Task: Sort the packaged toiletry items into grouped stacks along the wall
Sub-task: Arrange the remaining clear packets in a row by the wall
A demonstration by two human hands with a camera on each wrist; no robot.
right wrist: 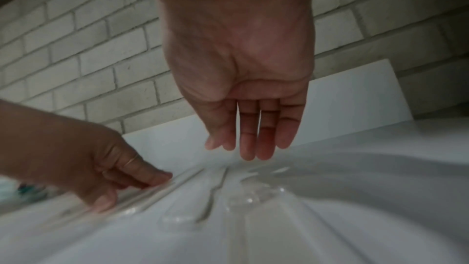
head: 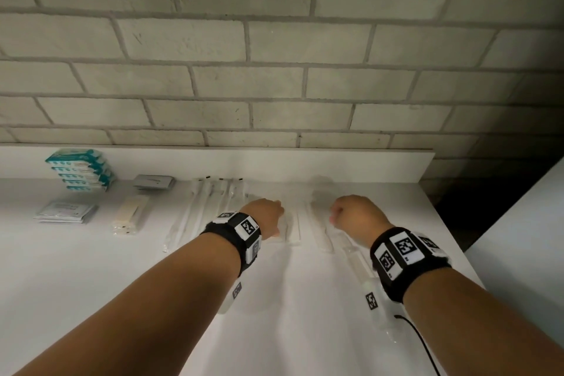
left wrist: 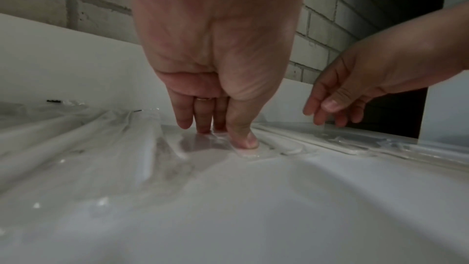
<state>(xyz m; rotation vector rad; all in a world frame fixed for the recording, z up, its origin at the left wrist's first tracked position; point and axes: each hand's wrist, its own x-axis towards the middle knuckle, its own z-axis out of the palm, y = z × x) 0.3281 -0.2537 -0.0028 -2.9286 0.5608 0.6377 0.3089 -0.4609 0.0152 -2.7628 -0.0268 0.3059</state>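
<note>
Several clear-wrapped white toothbrushes lie on the white table [head: 91, 284] near the wall. My left hand [head: 271, 217] pinches one wrapped toothbrush [head: 294, 229] between thumb and fingers; the left wrist view shows the thumb [left wrist: 243, 140] pressed into its clear wrap [left wrist: 279, 149]. My right hand [head: 351, 214] hangs just to the right with straight fingers [right wrist: 248, 148], holding nothing, just above another wrapped toothbrush [right wrist: 213, 194]. A sorted group of wrapped toothbrushes [head: 207, 201] lies left of my left hand.
Along the wall at the left stand a stack of teal packs [head: 81, 169] and grey packets [head: 154, 181]. In front of them lie flat sachets [head: 65, 210] and cream packs [head: 131, 214]. The table's right edge [head: 457, 247] drops to a dark gap.
</note>
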